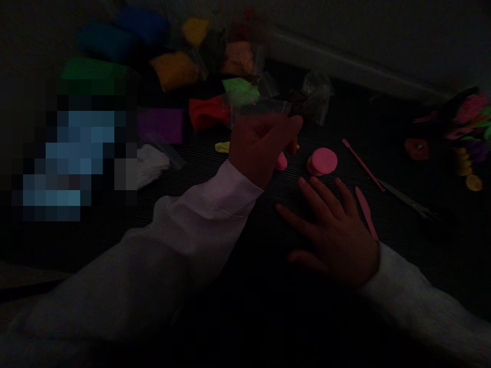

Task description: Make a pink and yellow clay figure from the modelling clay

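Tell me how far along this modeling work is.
Part-way, I'd judge. The round pink stack already looks shaped, as do the colorful pieces at far right. The left hand is curled closed by a small pink piece; any grip is hidden. The right hand is spread open. Probably left to use: that pink piece and the yellow piece, both apart from the stack.

A dark, finely lined surface (261,220) bears a round pink piece (324,160), two pink tools (366,209), scissors (406,197) and a purple packet (161,125).
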Available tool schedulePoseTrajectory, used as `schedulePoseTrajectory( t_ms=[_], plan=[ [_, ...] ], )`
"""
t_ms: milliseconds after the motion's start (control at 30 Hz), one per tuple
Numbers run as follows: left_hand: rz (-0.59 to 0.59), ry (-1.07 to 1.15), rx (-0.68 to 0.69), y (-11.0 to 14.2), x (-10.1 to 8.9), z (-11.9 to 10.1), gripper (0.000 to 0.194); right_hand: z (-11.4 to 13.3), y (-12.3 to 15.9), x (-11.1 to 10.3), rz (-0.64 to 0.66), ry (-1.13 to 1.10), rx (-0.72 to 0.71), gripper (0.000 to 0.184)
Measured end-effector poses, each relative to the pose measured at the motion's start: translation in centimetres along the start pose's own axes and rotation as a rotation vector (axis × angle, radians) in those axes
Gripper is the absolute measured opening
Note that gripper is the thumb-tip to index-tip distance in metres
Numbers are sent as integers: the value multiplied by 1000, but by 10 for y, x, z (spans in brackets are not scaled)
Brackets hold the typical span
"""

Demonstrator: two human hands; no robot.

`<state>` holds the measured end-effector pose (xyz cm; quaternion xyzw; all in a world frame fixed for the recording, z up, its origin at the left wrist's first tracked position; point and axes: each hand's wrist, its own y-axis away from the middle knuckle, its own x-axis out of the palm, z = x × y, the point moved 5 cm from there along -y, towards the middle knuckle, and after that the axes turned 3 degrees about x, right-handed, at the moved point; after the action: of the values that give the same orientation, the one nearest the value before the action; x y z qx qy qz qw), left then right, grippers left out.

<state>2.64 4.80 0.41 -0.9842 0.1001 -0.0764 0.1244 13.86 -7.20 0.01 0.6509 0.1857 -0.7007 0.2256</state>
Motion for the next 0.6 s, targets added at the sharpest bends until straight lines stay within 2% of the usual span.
schedulePoseTrajectory(
  t_ms=[167, 367, 533, 600],
  plan=[
    [-14, -23, 16, 0, 0, -1, 38, -5, 1, -4, -25, 25, 70, 65],
    [-25, 34, 44, -1, 0, -1, 38, 5, 3, -1, -29, 0, -27, 65],
    [-3, 38, 31, -1, 0, 0, 34, -4, 2, -4, -83, 26, 71, 65],
    [-2, 25, 12, 0, 0, -1, 34, -2, 2, -3, -73, 18, 51, 67]
  ],
)
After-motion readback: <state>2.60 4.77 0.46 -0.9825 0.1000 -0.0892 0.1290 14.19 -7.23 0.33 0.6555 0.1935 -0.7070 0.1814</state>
